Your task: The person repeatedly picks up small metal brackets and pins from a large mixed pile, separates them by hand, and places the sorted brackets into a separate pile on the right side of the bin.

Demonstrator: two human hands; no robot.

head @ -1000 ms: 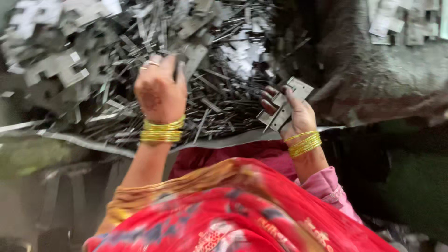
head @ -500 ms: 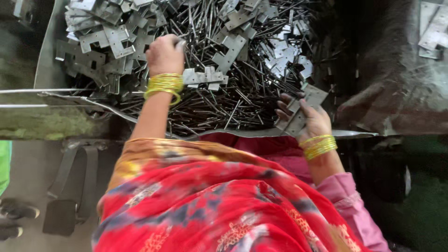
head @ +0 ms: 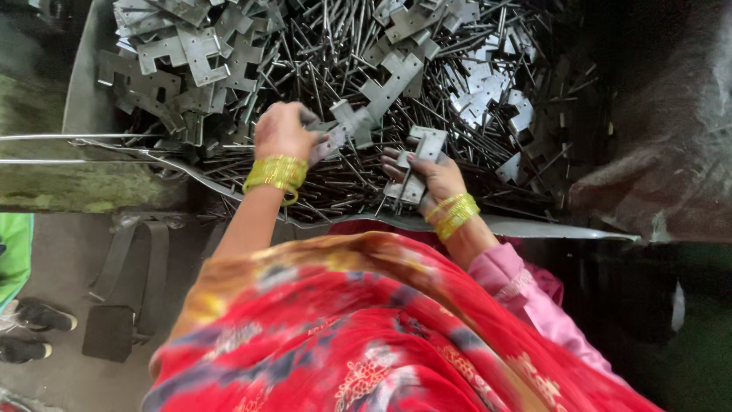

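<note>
Head view:

- The left hand [head: 284, 131] is curled into a loose fist over the heap, near the tray's front edge; its fingers are closed round the end of a flat grey metal bracket [head: 375, 103] that slants up and to the right across the rods.
- The right hand [head: 431, 177] lies palm up just right of the left one, close to the same front edge — its fingers are half bent under a small stack of metal plates [head: 418, 162], thumb laid on top, so the stack is held and lifted a little off the heap.
- Both wrists wear bunches of yellow bangles [head: 277, 174].
- The things lie in a wide, shallow metal tray [head: 534, 226], whose thin front rim runs below both hands.
- A tangle of thin dark metal rods [head: 343, 53] fills the tray's middle and front.
- A pile of notched flat brackets [head: 183, 57] sits toward the far left corner; more lie scattered toward the far right.
- Below the rim — a red patterned garment [head: 366, 336] with a pink sleeve [head: 526, 294] on the right arm.
- On the floor beside the tray's left end lie a dark strap [head: 114, 305] and a pair of black shoes [head: 34, 328].
</note>
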